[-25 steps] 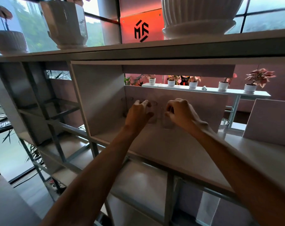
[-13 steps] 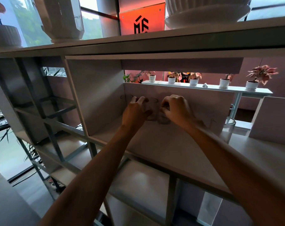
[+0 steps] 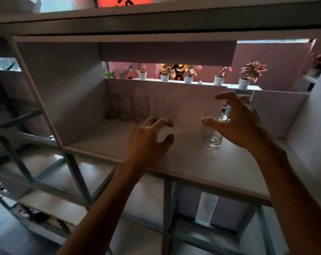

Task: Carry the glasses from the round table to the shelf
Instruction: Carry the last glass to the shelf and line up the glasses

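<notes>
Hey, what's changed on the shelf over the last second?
Both hands let go of the glasses at the back and drew away. The left hand hangs free; the right hand swung right and spreads round the lone glass, not yet gripping. That glass stayed put on the shelf.

Two bare forearms, seen from the head view. The left forearm (image 3: 108, 203) and right forearm (image 3: 292, 190) are uncovered along their whole visible length, from the lower frame edge to the wrist. The left hand (image 3: 148, 138) and right hand (image 3: 242, 124) are likewise bare, with knuckles faintly outlined in the dim light.
</notes>
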